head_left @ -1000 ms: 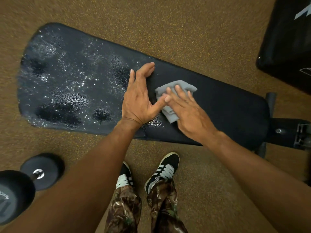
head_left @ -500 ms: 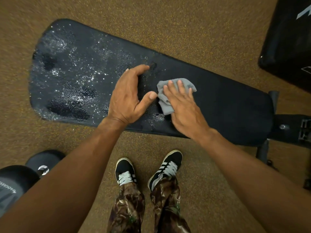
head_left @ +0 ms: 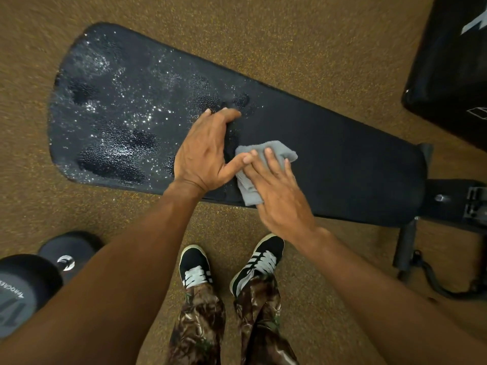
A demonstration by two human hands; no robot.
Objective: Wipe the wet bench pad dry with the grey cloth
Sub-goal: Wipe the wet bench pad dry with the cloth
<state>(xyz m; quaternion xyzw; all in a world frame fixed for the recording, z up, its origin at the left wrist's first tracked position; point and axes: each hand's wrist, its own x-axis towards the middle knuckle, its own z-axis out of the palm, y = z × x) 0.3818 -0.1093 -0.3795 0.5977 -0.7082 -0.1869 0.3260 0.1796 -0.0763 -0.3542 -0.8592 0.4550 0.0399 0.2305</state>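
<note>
A long black bench pad (head_left: 342,154) lies across the view. Its left half glistens with water drops; its right half looks matt and dry. A folded grey cloth (head_left: 249,192) sits near the pad's front edge at the middle. My right hand (head_left: 279,191) presses flat on the cloth with straight fingers. My left hand (head_left: 205,151) rests on the pad just left of the cloth, fingers lightly bent, its thumb touching the cloth's edge and my right fingers.
A black dumbbell (head_left: 31,283) lies on the brown speckled floor at lower left. The bench's metal frame and leg (head_left: 405,243) stick out at right. Another black padded thing (head_left: 453,75) stands at upper right. My feet (head_left: 195,267) stand just before the pad.
My right hand has slid the cloth towards the pad's front edge. My left hand stays beside it, its thumb touching the cloth again. The view has shifted slightly.
</note>
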